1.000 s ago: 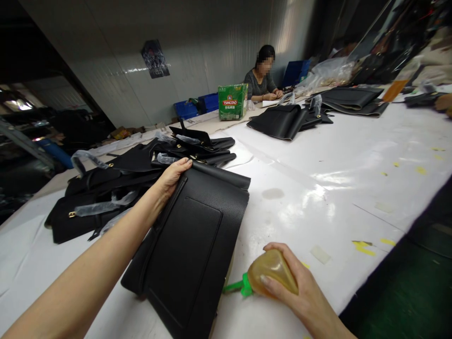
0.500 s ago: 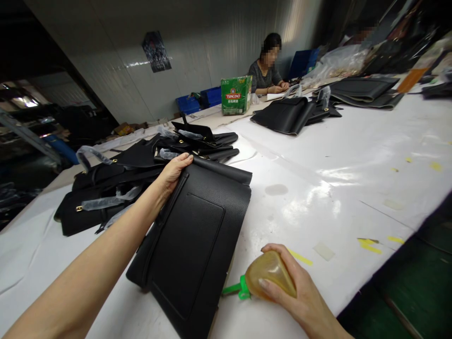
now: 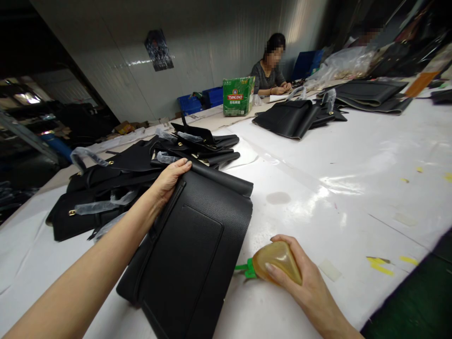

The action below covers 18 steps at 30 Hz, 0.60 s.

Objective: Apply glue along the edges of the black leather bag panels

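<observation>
A black leather bag panel (image 3: 197,249), with a stitched pocket outline and a rolled top edge, is tilted up over the white table. My left hand (image 3: 173,176) grips its upper left edge, thumb on top and the other fingers hidden behind. In my right hand (image 3: 296,270) is a squeeze bottle (image 3: 277,261) of yellowish-brown liquid, lying on its side in my fingers. Its green nozzle points left at the panel's right edge; the tip is hidden behind that edge, so contact cannot be told.
Black bag pieces (image 3: 102,202) with plastic-wrapped handles lie to the left. More bag parts (image 3: 289,117) are farther back, near a green Tsingtao box (image 3: 237,96). A co-worker (image 3: 270,70) sits across the white table (image 3: 353,197). Yellow scraps (image 3: 379,266) lie near the right edge.
The bottle in my right hand has moved up along the panel's right edge, away from me. My left hand still holds the panel, and the view has shifted slightly.
</observation>
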{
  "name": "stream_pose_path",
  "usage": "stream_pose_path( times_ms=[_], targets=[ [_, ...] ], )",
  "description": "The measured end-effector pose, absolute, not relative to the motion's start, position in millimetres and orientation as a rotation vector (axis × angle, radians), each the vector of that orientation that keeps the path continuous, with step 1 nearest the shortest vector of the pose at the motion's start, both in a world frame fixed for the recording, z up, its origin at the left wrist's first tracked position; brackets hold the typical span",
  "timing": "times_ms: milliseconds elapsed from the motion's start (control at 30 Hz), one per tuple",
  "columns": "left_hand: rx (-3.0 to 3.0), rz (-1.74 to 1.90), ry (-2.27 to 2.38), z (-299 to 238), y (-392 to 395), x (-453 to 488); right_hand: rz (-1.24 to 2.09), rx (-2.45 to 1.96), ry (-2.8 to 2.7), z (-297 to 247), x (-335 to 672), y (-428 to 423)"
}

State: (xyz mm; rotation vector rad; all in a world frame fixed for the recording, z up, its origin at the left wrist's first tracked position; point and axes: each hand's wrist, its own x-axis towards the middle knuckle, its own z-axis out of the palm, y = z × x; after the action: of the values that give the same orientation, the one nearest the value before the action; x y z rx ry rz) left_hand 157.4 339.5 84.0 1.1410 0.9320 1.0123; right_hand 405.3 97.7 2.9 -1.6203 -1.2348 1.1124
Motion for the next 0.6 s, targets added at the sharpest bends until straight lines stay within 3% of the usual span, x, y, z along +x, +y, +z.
stream_pose_path(
  times_ms=[600],
  targets=[
    [1.064,0.959,0.942,80,350,153,1.257,-1.585,-1.209,-1,410,101]
  ],
)
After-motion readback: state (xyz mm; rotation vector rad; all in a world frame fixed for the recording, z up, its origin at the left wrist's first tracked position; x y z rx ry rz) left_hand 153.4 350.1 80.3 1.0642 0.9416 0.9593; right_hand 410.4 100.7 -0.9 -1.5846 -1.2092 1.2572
